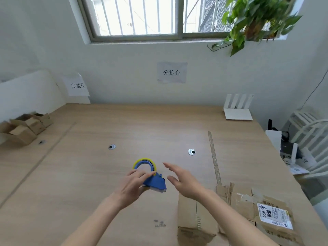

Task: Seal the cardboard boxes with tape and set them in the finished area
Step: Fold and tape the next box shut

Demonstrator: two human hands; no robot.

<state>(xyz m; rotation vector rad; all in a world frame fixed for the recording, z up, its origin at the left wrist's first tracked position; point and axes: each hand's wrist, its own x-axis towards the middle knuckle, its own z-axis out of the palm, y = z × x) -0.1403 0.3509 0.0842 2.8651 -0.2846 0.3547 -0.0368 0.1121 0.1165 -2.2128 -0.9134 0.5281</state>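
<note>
1. Centrally, near the middle of the wooden worktop (159,125), the left hand (132,188) grips a blue tape dispenser (154,182); its fingers (142,174) curl over the top of the blue body, and the yellow-rimmed tape roll (144,163) stands up on the far side of the hand.
2. Just to the right, the right hand (184,181) hovers with fingers straight and spread, palm turned toward the dispenser; it holds nothing and is apart from the dispenser by a small gap.
3. Under the right forearm, at the near edge, a closed cardboard box (193,221) lies on the worktop; a seam runs along its top face; whether tape covers it I cannot tell.
4. Right of that box, a heap of flattened cardboard (248,201) lies on the worktop, with a white shipping label (274,216) on its near right part; a long thin cardboard strip (213,157) runs from the heap toward the far side.
5. At the far left, several small open cardboard boxes (26,126) sit together below a wall sign (77,85) reading 完成区; a second sign (171,72) on the far wall reads 分拣台.
6. At the far right corner a white router (237,109) sits on the worktop; a green plant (255,22) hangs by the window (140,16) above.
</note>
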